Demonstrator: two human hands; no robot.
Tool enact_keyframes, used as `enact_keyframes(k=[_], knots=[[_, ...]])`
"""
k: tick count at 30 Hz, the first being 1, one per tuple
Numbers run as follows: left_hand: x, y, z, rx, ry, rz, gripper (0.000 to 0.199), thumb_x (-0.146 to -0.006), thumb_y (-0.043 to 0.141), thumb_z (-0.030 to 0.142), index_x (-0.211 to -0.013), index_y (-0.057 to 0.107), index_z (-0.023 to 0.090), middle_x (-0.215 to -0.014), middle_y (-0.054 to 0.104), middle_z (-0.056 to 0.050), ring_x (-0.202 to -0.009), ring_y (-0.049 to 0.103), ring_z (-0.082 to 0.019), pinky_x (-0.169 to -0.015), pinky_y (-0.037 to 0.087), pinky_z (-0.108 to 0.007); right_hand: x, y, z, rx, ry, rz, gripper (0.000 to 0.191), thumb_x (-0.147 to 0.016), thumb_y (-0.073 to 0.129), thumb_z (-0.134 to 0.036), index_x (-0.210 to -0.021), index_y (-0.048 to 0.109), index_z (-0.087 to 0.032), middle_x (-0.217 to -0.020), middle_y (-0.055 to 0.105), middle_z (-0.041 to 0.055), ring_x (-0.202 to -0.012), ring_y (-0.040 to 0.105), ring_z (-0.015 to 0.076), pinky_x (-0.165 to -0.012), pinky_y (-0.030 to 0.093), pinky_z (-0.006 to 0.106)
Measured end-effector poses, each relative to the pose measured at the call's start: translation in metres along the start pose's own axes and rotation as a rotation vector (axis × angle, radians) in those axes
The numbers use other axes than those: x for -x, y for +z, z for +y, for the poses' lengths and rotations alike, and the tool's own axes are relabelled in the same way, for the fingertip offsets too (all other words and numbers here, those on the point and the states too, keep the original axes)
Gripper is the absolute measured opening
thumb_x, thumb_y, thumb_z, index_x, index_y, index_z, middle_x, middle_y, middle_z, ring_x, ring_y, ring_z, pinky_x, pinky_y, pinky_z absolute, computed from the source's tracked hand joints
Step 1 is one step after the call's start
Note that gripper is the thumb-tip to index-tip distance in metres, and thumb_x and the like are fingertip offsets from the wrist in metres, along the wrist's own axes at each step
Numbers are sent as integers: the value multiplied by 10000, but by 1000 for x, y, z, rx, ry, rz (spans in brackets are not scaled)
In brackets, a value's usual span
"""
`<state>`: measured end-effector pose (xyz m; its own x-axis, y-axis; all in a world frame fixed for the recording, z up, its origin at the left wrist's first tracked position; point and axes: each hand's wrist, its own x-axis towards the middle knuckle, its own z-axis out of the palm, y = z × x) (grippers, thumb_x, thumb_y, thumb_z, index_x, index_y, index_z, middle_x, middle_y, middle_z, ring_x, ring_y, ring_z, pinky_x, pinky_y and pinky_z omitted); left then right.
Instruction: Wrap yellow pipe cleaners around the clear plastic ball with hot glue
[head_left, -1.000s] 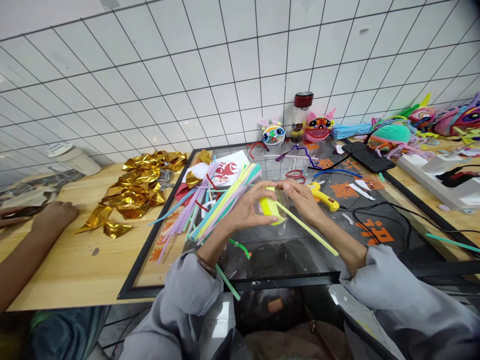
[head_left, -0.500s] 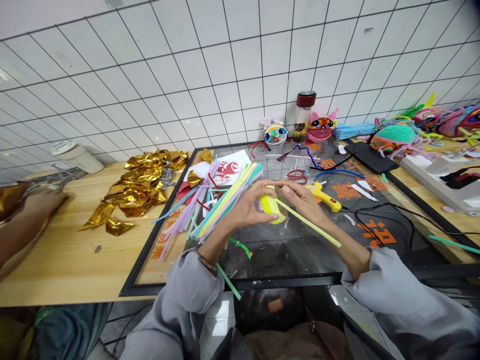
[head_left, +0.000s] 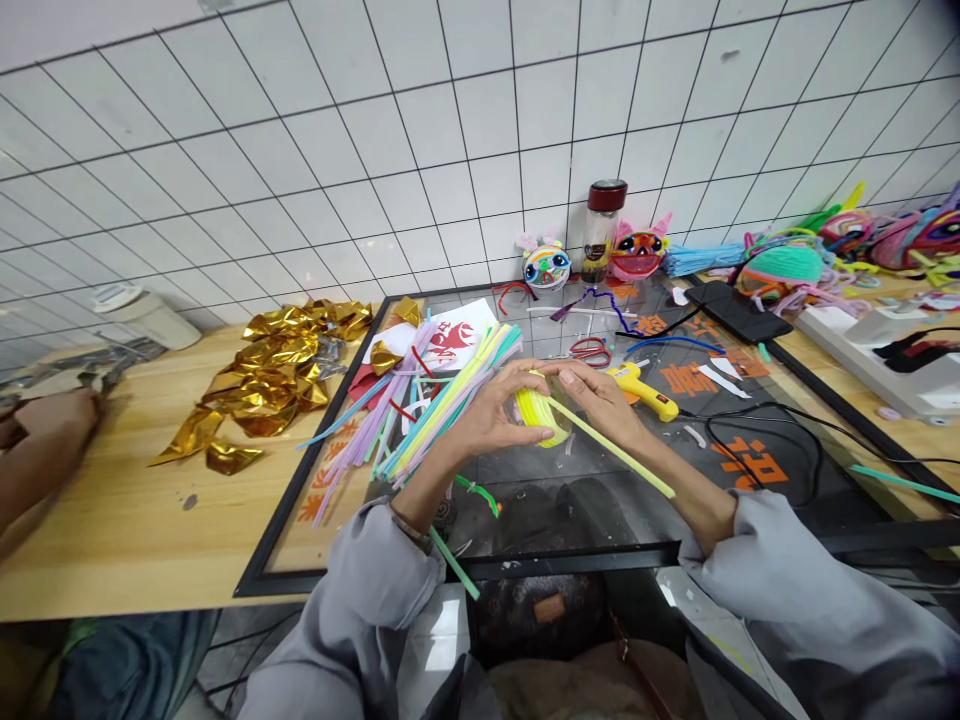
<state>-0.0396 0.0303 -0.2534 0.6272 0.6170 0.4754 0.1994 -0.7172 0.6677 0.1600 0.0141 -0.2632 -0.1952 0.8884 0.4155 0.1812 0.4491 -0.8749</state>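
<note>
Between my hands is a yellow coiled piece (head_left: 534,412), wound from fuzzy strips, above the dark framed panel. My left hand (head_left: 495,410) grips its left side, thumb low and fingers over the top. My right hand (head_left: 600,400) bends round its right side, fingertips at the top edge near those of my left hand. A loose pale yellow strip (head_left: 622,453) runs from the coil down to the right, below my right wrist. A bundle of pastel strips (head_left: 442,405) lies left of my left hand. The yellow glue gun (head_left: 649,393) rests right of my right hand.
Gold foil (head_left: 262,370) lies at the left, near another person's hand (head_left: 60,430). Red scissors (head_left: 589,352), a jar (head_left: 602,235) and two decorated faces stand or lie toward the wall. A black phone (head_left: 739,312), cables and a white power strip (head_left: 877,360) are at the right.
The other person's hand at the left has drawn back toward the left edge. The view has shifted slightly; my hands keep nearly the same hold on the yellow coil.
</note>
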Motion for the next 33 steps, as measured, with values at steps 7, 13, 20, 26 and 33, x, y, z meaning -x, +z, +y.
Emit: enact_keyframes(k=[7,13,20,26,33], knots=[[0,0,0,-7,3,7,396,-733,795,370,-1027,584,208,-1371,577,-149,-1315,533,-276,-1128,397,-505,0,-1,0,16,26,-15,523,-910,484,-674,-1052,739,-240,-1121,728,76,-1098,642,250,-991,472,422],[0,0,-1,-4,10,13,390,-738,794,374,-1022,588,206,-1364,589,-141,-1309,534,-267,-1128,397,-497,0,-1,0,33,13,-20,532,-914,471,-676,-1050,736,-235,-1090,727,73,-1077,644,248,-977,470,415],[0,1,-3,9,-8,16,409,-731,795,398,-1026,589,202,-1344,576,-142,-1300,536,-267,-1130,398,-487,0,-1,0,23,11,-34,512,-923,479,-650,-1075,730,-231,-1127,720,82,-1081,643,248,-963,475,415],[1,2,-6,47,1,42,419,-725,800,378,-1036,586,196,-1326,560,-153,-1287,537,-279,-1125,392,-490,1,-1,2,-5,-24,-70,494,-910,523,-634,-1143,714,-242,-1185,708,82,-1109,638,248,-955,489,416],[2,4,-8,159,-58,43,431,-703,814,359,-1039,585,215,-1313,568,-126,-1284,545,-271,-1132,388,-459,3,-1,1,-76,-20,-93,442,-914,552,-600,-1164,721,-277,-1250,703,55,-1183,622,251,-1036,455,425]])
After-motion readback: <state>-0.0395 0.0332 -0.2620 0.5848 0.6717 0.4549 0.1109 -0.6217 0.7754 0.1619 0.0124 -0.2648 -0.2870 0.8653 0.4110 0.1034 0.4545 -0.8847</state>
